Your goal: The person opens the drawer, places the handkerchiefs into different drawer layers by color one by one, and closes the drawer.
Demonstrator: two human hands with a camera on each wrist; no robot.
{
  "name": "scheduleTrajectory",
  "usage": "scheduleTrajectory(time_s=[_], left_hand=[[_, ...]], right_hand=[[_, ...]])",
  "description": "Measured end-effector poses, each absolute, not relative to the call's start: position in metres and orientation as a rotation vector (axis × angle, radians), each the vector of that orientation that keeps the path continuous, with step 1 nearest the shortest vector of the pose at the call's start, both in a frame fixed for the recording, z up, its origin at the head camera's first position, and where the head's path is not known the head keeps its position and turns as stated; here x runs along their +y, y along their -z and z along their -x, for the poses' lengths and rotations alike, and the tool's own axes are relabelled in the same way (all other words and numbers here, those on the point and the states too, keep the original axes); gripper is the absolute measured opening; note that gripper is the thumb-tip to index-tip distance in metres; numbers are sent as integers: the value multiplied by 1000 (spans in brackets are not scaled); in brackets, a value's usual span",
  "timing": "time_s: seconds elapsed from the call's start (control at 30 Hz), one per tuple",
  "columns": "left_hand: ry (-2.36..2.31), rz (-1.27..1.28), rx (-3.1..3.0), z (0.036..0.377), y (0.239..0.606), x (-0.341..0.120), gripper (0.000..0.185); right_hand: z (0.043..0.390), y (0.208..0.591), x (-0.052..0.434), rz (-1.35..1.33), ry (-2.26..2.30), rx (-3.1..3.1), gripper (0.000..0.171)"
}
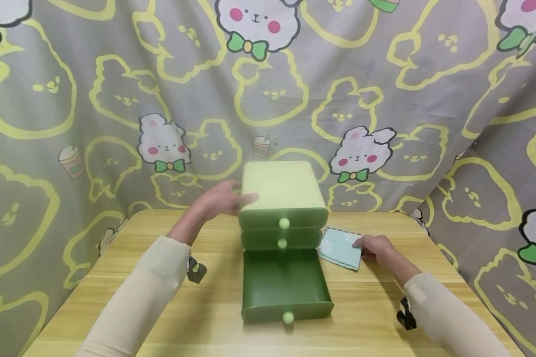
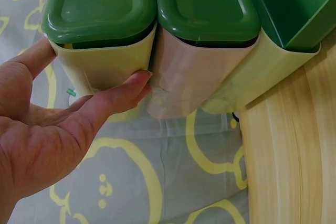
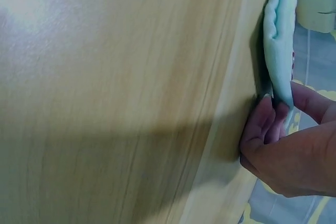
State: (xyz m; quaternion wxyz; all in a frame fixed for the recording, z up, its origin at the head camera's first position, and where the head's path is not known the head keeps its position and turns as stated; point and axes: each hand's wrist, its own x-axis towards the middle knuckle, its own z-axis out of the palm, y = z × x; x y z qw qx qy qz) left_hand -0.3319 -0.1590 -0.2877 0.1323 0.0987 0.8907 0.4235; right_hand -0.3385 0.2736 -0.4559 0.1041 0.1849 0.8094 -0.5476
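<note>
While the left hand (image 1: 219,201) rests with straight fingers against the left side of the cabinet (image 1: 282,191), its thumb and fingertips (image 2: 137,81) touching the pale shell just under the top drawer (image 2: 102,6), the right hand (image 1: 375,246) pinches the near edge of a folded cloth (image 1: 339,248). That cloth, pale blue-green, lies flat on the table (image 1: 161,317) just right of the cabinet; the right wrist view shows thumb and curled fingers (image 3: 262,124) clamped on its edge (image 3: 281,35). The cabinet stands at the middle of the table's far side. Its bottom drawer (image 1: 286,285) is pulled out toward the person, while the two above sit closed. A printed curtain (image 1: 384,99) hangs behind.
</note>
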Motion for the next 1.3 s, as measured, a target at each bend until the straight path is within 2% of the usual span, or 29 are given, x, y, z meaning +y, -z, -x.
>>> scheduleTrajectory(time_s=[0.43, 0.77, 1.07, 1.3], left_hand=[[-1224, -268, 2590, 332, 287, -158, 86], [-1232, -253, 2577, 331, 286, -157, 87], [-1234, -267, 2577, 331, 286, -158, 85], [-1214, -280, 2586, 332, 286, -159, 85]], right_hand=[[335, 436, 269, -559, 1674, 2236, 54], [325, 418, 264, -404, 1705, 2210, 43], [315, 395, 255, -157, 1739, 2165, 35], [304, 373, 252, -82, 1735, 2153, 25]])
